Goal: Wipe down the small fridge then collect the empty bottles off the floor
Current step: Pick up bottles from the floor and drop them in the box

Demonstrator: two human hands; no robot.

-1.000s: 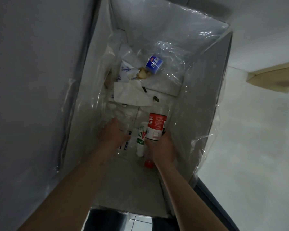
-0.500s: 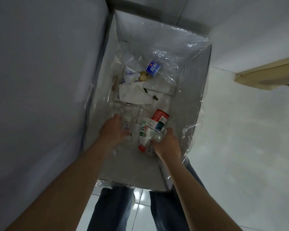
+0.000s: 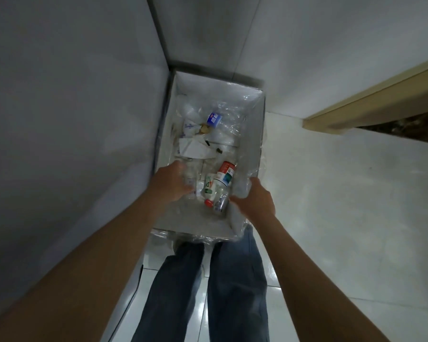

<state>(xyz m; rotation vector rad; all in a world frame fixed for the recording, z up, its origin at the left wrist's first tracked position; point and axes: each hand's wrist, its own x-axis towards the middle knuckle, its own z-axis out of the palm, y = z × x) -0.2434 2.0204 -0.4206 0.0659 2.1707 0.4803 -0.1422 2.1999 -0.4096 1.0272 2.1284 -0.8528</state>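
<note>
Bottles: two lie side by side inside the lined box (image 3: 251, 134), a red-labelled bottle (image 3: 225, 172) and a green-labelled bottle (image 3: 209, 187), near the box's front end, between the two hands.
Long axis: both run from the front left, where a red cap (image 3: 208, 202) shows, up toward the back right.
Nearer hand: the right hand (image 3: 255, 202) is just beside the bottles' cap end; the left hand (image 3: 169, 182) is just left of them.
Left hand grip: fingers curled, blurred; whether they hold anything cannot be told.
Right hand grip: fingers loosely bent at the box's plastic liner (image 3: 241, 191), apparently holding no bottle.
Judgement: the bottles appear already dropped in.
</note>
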